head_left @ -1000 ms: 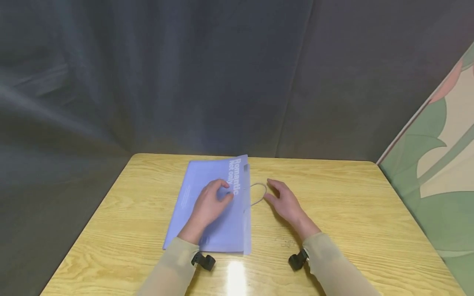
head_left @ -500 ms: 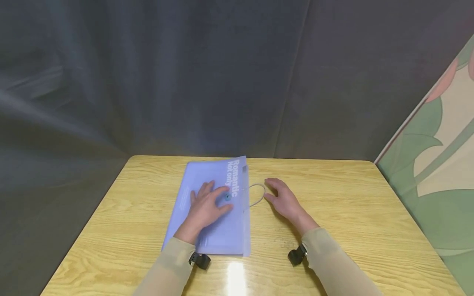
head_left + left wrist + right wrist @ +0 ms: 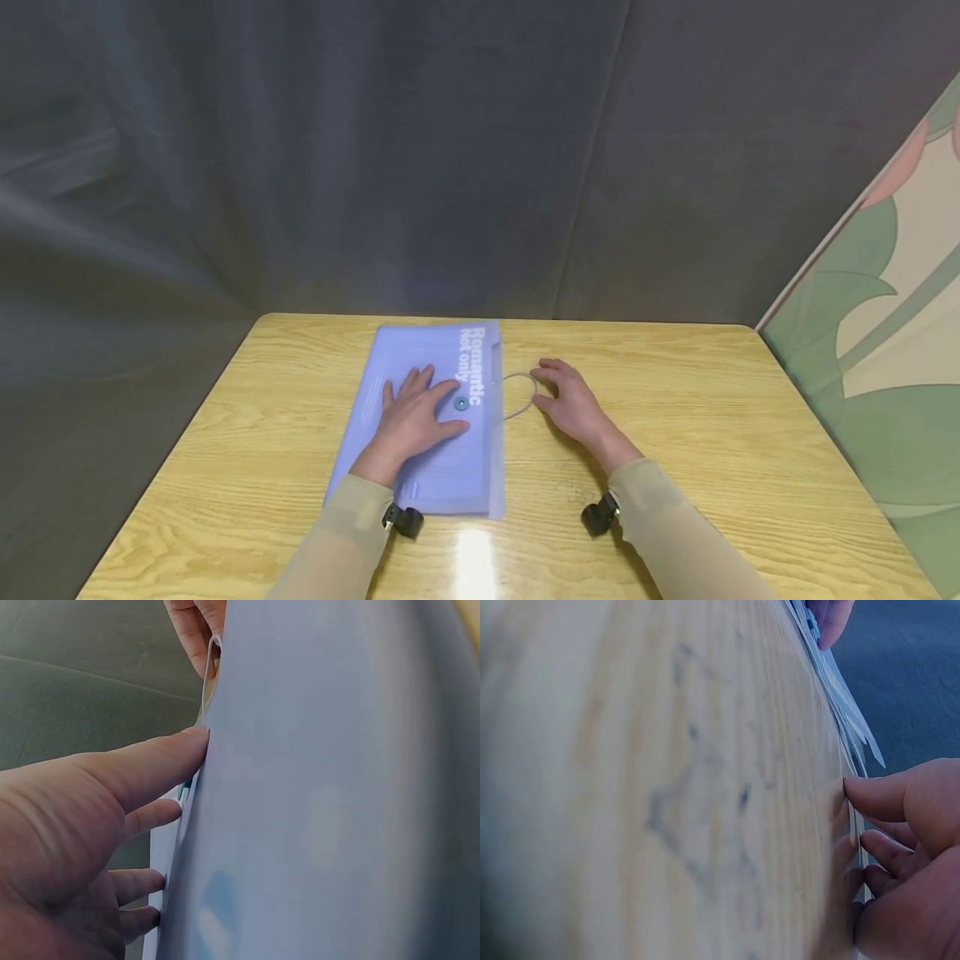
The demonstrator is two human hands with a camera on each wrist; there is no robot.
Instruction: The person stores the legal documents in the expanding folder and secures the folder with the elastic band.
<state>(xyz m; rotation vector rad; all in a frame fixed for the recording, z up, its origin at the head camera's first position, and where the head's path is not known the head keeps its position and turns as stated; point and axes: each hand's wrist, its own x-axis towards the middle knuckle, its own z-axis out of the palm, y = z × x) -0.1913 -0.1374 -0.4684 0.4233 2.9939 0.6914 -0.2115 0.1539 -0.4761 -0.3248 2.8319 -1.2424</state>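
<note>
A translucent purple-blue document folder with white "Romantic Not only" lettering lies flat. My left hand rests on it, fingers spread, with the thumb and index finger on either side of a round blue button. From the folder's right flap edge a thin pale elastic cord sticks out in a loop. My right hand is at the loop's outer end, its thumb and index fingertips apart beside the cord. In the right wrist view the right thumb and fingers touch the tabletop.
The folder lies on a wood-grain table, left of its middle. A dark grey curtain hangs behind and to the left. At the right stands a floral-patterned panel. Each wrist carries a small black camera.
My left hand has lowered and spread its fingers flat on the folder, uncovering the blue button. The folder's flap has settled lower. My right hand has stayed nearly still by the cord loop.
</note>
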